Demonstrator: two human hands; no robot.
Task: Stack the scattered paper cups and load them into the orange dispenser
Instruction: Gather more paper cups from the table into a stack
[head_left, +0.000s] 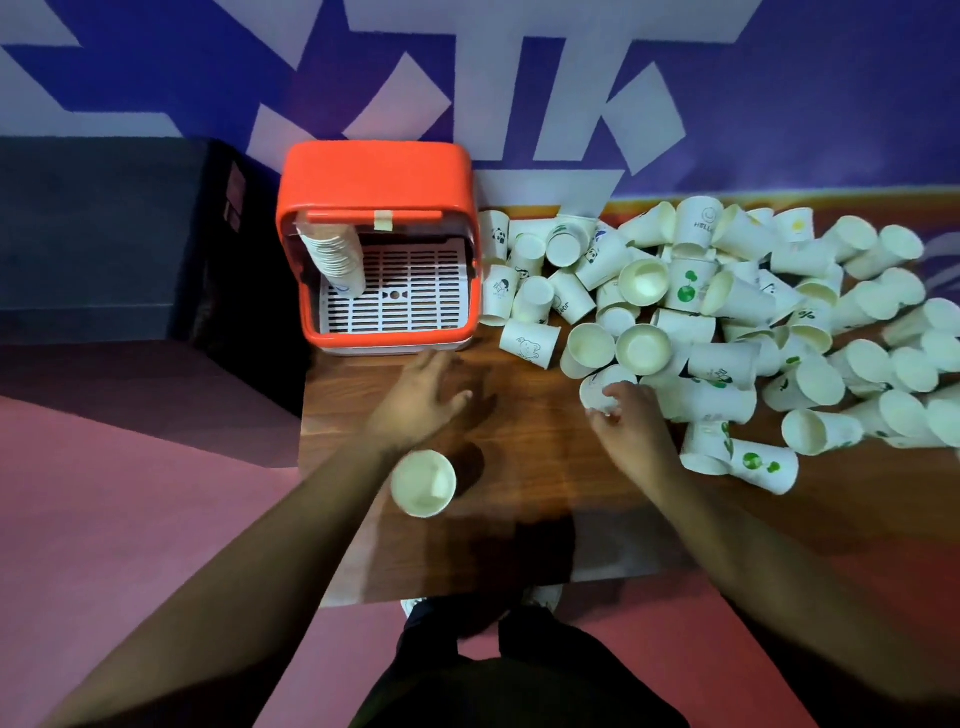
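Presently a paper cup (602, 389) at the heap's near edge is pinched by the right hand (631, 426), its mouth tilted toward the dispenser (376, 244). An upright cup (423, 483) on the surface (519, 467) is overhung by the left hand (421, 400), fingers spread, empty.

Wooden table (519, 519) against a purple wall (831, 104) painted with large pale angular shapes; pink floor (130, 493) below, dark grey cabinet (104, 223) at left, dim indoor light with soft shadows.
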